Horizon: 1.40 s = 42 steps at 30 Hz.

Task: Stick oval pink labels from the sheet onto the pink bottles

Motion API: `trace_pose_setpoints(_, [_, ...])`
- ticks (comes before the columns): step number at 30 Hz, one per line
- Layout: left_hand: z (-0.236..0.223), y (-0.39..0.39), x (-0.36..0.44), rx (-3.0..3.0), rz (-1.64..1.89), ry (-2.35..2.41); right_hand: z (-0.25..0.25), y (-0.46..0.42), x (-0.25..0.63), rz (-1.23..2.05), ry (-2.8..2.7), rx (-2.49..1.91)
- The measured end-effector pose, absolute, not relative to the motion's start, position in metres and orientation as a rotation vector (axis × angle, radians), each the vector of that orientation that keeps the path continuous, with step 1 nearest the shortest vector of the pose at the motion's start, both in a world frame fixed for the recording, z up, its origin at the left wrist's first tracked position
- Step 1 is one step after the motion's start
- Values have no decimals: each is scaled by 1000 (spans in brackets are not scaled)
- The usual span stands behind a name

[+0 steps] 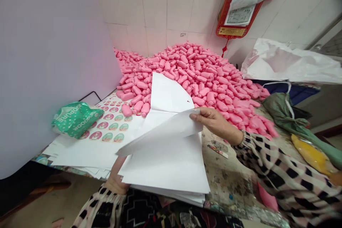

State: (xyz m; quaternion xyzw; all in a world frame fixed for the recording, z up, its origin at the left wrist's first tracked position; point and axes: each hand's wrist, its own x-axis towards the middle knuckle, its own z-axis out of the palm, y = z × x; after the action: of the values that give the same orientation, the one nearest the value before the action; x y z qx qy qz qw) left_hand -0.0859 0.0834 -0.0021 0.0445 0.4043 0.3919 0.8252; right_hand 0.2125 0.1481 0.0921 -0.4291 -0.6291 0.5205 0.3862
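My right hand (212, 121) pinches the edge of a white paper sheet (160, 131), which is lifted and curved above a stack of white sheets (168, 169). At the near left side of the stack is my left hand (117, 174); its fingers are hidden behind the raised paper. Behind the stack another white sheet (169, 94) stands folded up against the pink pieces. Beside it on the left lie sheets of round stickers (113, 127) in pink and green.
A large heap of small pink rounded pieces (197, 67) covers the back of the table (227, 174) up to the tiled wall. A green tissue pack (77, 119) rests on the left, near a pale panel (53, 60). White plastic (291, 62) and a yellow item (310, 153) are at right.
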Motion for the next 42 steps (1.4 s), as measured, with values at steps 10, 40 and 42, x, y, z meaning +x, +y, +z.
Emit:
trace_pose_setpoints(10, [-3, 85, -85, 62, 717, 755, 68, 166, 228, 1205, -1104, -1073])
trace_pose_setpoints(40, [44, 82, -84, 454, 861, 1139, 51, 267, 235, 973, -915, -1297])
trace_pose_setpoints(42, [44, 81, -86, 485, 890, 1192, 50, 268, 239, 972, -881, -1297])
